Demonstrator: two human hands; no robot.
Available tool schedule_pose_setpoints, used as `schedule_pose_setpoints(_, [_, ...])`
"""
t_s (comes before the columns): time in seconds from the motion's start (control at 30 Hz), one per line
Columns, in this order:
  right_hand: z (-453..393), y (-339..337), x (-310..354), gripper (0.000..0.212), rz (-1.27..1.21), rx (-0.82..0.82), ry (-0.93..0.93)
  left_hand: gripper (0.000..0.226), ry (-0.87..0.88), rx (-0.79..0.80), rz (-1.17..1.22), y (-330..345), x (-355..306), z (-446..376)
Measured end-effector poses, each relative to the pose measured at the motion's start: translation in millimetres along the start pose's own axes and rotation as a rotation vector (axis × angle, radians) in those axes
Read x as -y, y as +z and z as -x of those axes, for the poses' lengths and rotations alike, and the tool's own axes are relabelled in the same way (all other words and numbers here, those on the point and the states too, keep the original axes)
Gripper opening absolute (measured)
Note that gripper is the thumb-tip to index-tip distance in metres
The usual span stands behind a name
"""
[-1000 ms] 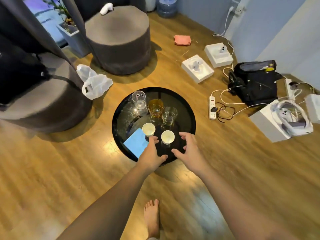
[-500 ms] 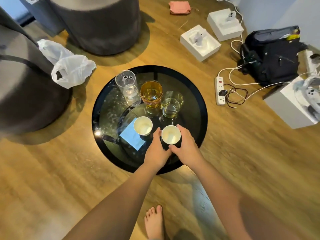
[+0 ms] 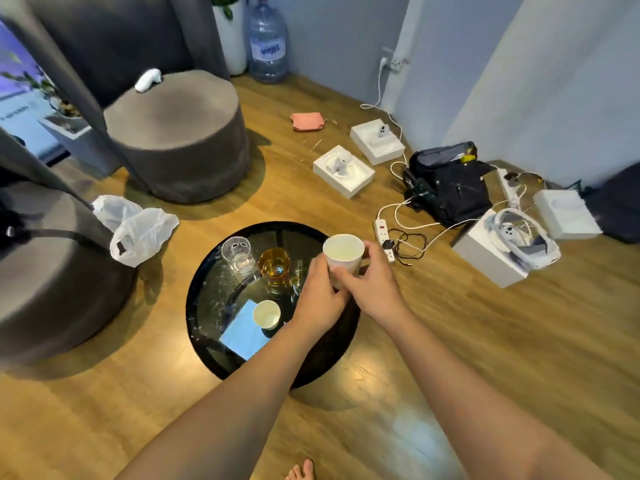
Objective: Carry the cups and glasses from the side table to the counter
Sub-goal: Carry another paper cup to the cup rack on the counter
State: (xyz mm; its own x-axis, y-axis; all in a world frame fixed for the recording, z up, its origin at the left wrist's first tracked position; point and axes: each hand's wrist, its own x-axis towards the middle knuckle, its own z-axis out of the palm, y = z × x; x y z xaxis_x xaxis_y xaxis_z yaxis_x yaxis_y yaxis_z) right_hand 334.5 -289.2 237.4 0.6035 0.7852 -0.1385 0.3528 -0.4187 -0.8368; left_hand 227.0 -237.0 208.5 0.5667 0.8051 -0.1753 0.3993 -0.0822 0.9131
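Holding one paper cup point(image 3: 343, 258) upright above the table point(image 3: 207, 306), both hands grasp it: left hand point(image 3: 320, 299) at its 7 o'clock, right hand point(image 3: 375, 285) at 5. Second paper cup point(image 3: 266, 315) sits at 8 o'clock from the hands, nearer the left.

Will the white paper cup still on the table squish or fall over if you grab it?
The paper cup looks thin-walled, so a hard squeeze would probably dent it. It seems empty, so likely light and easy to knock over. It stands upright by the blue paper.

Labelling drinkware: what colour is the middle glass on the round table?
Amber tinted glass, shown best in the head view.
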Motion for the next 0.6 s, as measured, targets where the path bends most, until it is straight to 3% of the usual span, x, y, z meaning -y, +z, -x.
schedule_pose_setpoints(0.2, [20,-141,128,0.065,-0.038,-0.222,-0.127,0.068,0.242,0.043,0.008,-22,-192,9])
schedule_pose_setpoints(0.3, [45,-220,182,0.062,-0.081,-0.349,-0.210,0.060,0.433,0.068,0.024,-21,-287,29])
schedule_pose_setpoints(0.6, [161,-396,241,0.064,0.018,-0.551,-0.339,0.058,0.750,0.182,0.097,29,-466,122])
